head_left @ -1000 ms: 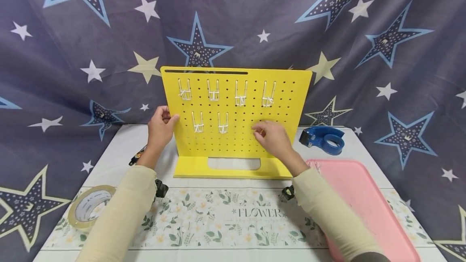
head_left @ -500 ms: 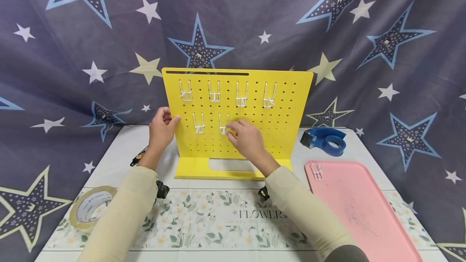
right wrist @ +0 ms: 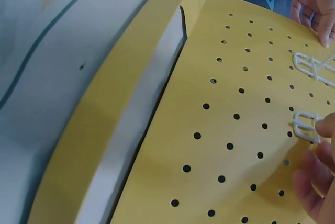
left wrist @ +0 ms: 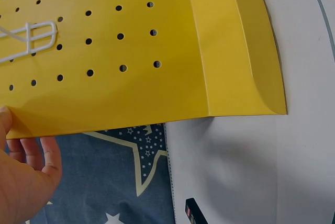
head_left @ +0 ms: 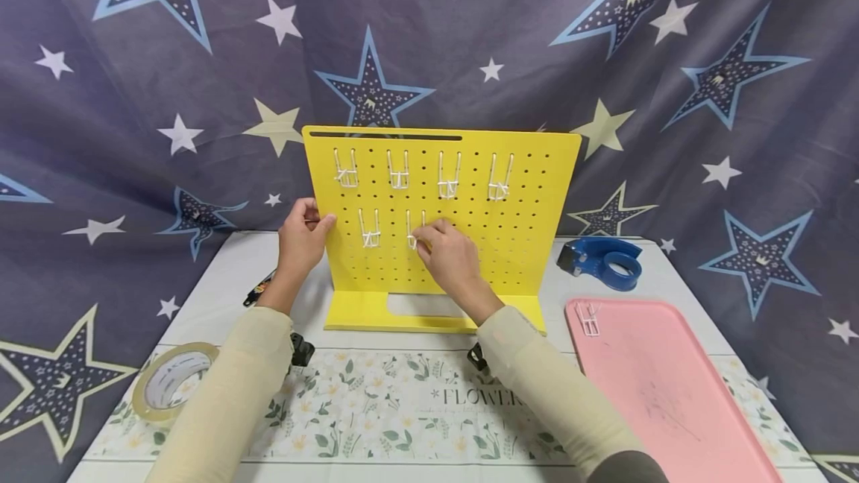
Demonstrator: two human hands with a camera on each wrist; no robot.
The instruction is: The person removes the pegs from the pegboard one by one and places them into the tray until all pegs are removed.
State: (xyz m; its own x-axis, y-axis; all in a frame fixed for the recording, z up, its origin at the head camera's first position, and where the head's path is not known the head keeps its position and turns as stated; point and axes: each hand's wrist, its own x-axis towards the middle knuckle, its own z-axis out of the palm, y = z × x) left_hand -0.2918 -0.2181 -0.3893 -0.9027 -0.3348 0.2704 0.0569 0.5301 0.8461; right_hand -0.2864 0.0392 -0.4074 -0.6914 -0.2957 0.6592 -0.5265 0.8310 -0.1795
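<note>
A yellow pegboard (head_left: 470, 259) stands upright on its folded base. My left hand (head_left: 303, 241) grips its left edge, thumb on the front and fingers behind, as the left wrist view also shows. Four white wire hooks hang in the top row, among them the leftmost hook (head_left: 346, 177); two more hang in the row below. My right hand (head_left: 452, 256) pinches the right-hand lower hook (right wrist: 304, 125) by its front end, thumb and fingertips partly covering it. The other lower hook (head_left: 370, 237) hangs free to its left.
At right a pink tray (head_left: 671, 364) bears white wire hooks (head_left: 589, 320) in its far corner. Behind it sits a blue tape dispenser (head_left: 600, 262). A tape roll (head_left: 171, 382) lies at left, and a dark slim object (head_left: 259, 289) near the left forearm.
My right hand has moved left across the board from a bare patch to the right-hand lower hook and now pinches it. My left hand keeps its grip on the edge.
</note>
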